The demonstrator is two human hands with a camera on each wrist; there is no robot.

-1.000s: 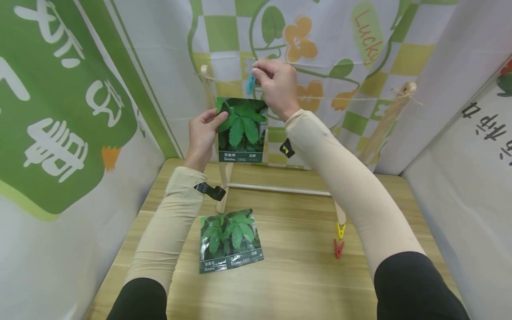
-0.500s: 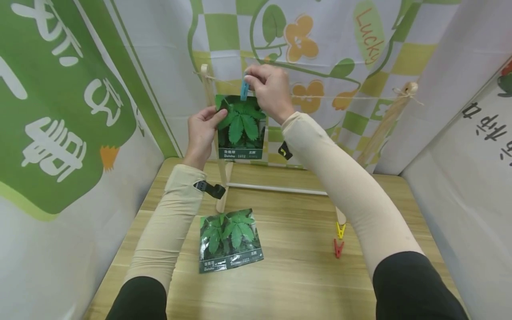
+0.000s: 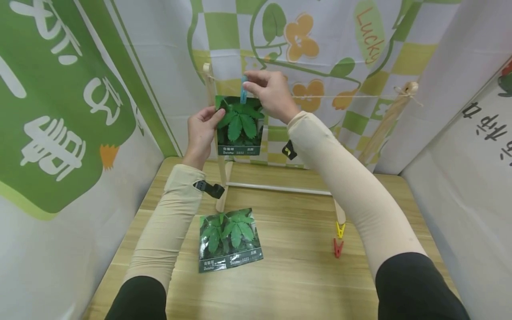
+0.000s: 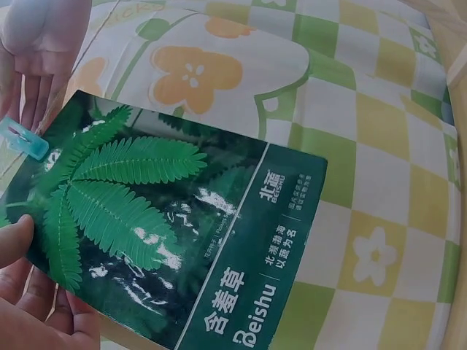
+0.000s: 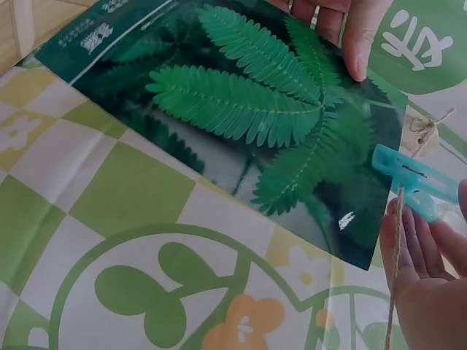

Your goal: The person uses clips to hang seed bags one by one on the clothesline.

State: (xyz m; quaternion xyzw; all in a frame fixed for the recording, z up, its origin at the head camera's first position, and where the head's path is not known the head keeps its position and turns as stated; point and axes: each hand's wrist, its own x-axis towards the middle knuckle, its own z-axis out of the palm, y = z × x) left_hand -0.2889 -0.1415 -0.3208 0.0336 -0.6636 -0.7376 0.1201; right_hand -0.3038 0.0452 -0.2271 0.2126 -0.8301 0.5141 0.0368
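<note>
A seed packet [image 3: 240, 126] with a green leaf photo hangs upright at the string, gripped at its left edge by my left hand [image 3: 202, 133], thumb in front and fingers behind. My right hand [image 3: 274, 91] pinches a blue clothespin [image 3: 243, 90] at the packet's top edge. Seen from the right wrist, the clothespin [image 5: 416, 179] overlaps the packet's edge, and the string [image 5: 398, 270] runs right at it. In the left wrist view the clothespin's tip [image 4: 33, 146] lies over the front of the packet [image 4: 168, 219].
The string [image 3: 332, 96] stretches between two wooden posts [image 3: 386, 120], joined low down by a white rod [image 3: 280, 189]. Two joined-looking leaf packets [image 3: 230, 242] lie on the wooden table [image 3: 296, 284]. At right are a yellow clothespin [image 3: 340, 230] and a red one [image 3: 338, 248]. A patterned curtain hangs behind.
My right hand has brought the blue clothespin left and down, from above the packet onto its top edge. The packet has shifted slightly; my left hand keeps its grip.
</note>
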